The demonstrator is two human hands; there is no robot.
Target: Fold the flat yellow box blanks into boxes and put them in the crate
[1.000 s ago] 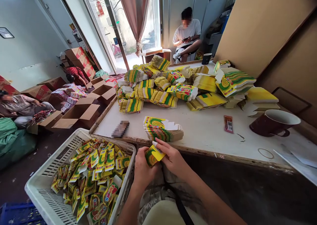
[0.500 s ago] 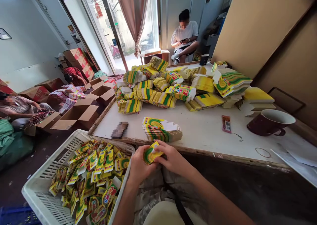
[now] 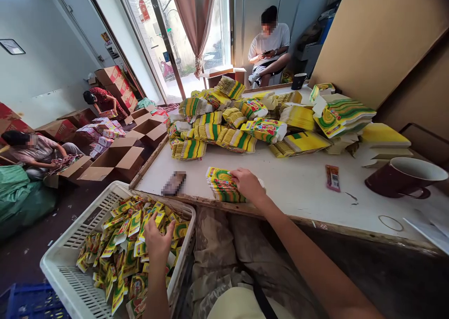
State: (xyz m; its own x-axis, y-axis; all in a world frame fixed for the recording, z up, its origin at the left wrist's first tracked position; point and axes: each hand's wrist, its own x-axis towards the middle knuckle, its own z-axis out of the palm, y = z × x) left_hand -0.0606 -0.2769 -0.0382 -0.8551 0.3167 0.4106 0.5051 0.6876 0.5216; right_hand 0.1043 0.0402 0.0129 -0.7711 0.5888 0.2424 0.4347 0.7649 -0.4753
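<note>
Over the white plastic basket, my left hand has its fingers spread and holds nothing. Beneath it lie many small yellow-and-green printed cartons, heaped at different angles. My right hand reaches across the table edge to a fanned stack of flat cartons. Its thumb and fingers are closed at the upper edge of the top carton, which still rests on the stack. The hand and wrist cover the stack's right end.
Bundles of flat cartons are piled across the table's back. A blurred phone-like object, small sachet, rubber band and dark mug lie around. Open cardboard boxes and several people are beyond.
The carton held between both hands is gone from them. My left hand has moved left over the basket and opened; my right hand has moved forward onto the stack. The view has shifted slightly.
</note>
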